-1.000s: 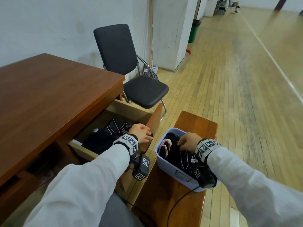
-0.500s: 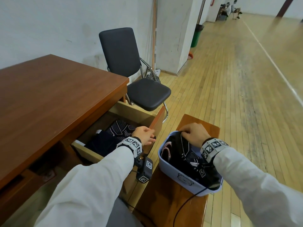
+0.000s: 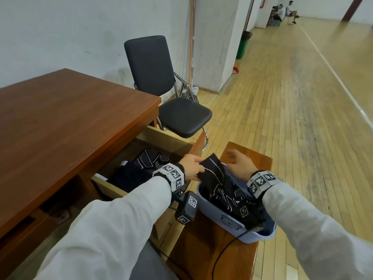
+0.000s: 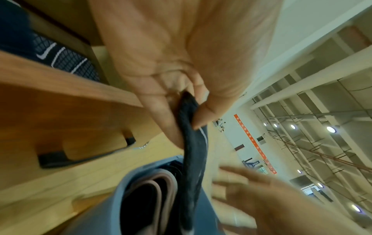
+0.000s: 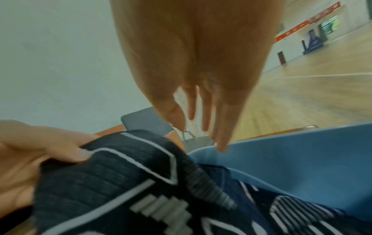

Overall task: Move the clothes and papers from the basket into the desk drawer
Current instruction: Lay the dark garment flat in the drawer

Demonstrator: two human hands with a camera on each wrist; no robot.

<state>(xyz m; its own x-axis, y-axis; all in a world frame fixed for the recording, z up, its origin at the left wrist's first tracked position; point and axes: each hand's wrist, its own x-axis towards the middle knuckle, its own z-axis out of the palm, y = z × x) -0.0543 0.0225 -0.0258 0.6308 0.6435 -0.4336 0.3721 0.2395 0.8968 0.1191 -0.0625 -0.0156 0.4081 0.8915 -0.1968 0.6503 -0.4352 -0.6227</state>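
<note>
A black garment with white line patterns (image 3: 216, 178) rises half out of the pale blue basket (image 3: 228, 221), which stands on a low wooden bench (image 3: 250, 156). My left hand (image 3: 191, 166) pinches the garment's upper edge (image 4: 189, 120) between thumb and fingers (image 5: 60, 152). My right hand (image 3: 240, 164) hovers over the basket's far rim with fingers (image 5: 221, 127) spread, holding nothing. The desk drawer (image 3: 167, 138) stands pulled out with dark patterned clothes (image 3: 149, 160) and a white paper edge inside. A pink-edged item (image 4: 161, 187) stays in the basket (image 4: 112, 206).
The brown desk top (image 3: 70, 122) overhangs the drawer on the left. A black chair (image 3: 161, 93) stands just beyond the drawer. A black cable (image 3: 222, 251) runs across the bench. Wooden floor (image 3: 292, 118) stretches to the right.
The right hand lifted the black garment up out of the basket and let go. The left hand came off the drawer's edge and took hold of the garment's top.
</note>
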